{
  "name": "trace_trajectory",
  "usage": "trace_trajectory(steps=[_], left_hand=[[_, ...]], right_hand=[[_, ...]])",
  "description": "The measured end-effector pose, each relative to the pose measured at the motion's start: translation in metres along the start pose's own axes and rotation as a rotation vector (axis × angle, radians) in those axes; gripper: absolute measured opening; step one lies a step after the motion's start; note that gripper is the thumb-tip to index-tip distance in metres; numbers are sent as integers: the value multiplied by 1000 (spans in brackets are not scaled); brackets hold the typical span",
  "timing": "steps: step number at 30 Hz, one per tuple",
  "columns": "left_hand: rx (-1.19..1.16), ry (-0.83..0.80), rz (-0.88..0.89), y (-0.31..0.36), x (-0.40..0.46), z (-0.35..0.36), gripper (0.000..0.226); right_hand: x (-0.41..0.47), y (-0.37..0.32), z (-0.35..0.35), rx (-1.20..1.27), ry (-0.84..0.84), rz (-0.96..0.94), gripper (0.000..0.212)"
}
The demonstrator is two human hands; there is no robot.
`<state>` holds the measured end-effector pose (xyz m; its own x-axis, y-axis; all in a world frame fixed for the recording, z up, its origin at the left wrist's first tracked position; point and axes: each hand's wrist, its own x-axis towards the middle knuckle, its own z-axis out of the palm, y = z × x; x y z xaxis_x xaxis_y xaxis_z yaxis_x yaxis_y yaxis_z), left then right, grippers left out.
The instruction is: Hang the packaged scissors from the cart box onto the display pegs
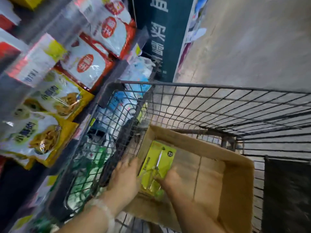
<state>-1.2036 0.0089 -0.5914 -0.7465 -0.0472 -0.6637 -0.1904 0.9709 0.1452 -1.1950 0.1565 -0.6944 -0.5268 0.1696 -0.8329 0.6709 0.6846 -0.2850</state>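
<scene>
Head view: both of my hands are down inside the box (235, 179), an open cardboard carton standing in the wire cart (218, 105). My left hand (123, 179) grips the left edge of the scissors pack (158, 163), fingers curled over it near the carton's left wall. My right hand (170, 179) holds the pack's lower right part, thumb lying across the clear blister over the handles. The pack is a yellow-green card carrying one pair of scissors, blade pointing away from me, handles toward me; it sits tilted, at the carton's left side, above the bare cardboard floor. A pale bracelet (102, 207) circles my left wrist. Left of the cart, shelves (50, 84) carry blurred food bags, red-and-white above, yellow below. A dark green sign (161, 39) with white characters stands beyond the cart's far left corner. Grey floor (252, 47) fills the upper right. Pegs cannot be made out in this view.
</scene>
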Motion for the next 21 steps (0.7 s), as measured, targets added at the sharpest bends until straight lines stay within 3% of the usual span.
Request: trace_trajectory(steps=[6, 9, 12, 15, 17, 21], left_hand=[[12, -64, -13, 9, -4, 4, 60], [-4, -30, -18, 15, -10, -8, 60], [-91, -11, 6, 20, -16, -18, 62], [-350, -79, -3, 32, -25, -30, 77], [-622, -155, -76, 43, -30, -38, 84], [-911, -98, -214, 43, -29, -51, 71]], right_hand=[[10, 16, 1, 203, -1, 62, 51], [-5, 22, -22, 331, 10, 72, 26], [-29, 26, -49, 481, -5, -3, 27], [-54, 18, -77, 708, -140, -128, 29], [-66, 3, -91, 722, -190, -215, 29], [-74, -25, -98, 755, -216, -282, 25]])
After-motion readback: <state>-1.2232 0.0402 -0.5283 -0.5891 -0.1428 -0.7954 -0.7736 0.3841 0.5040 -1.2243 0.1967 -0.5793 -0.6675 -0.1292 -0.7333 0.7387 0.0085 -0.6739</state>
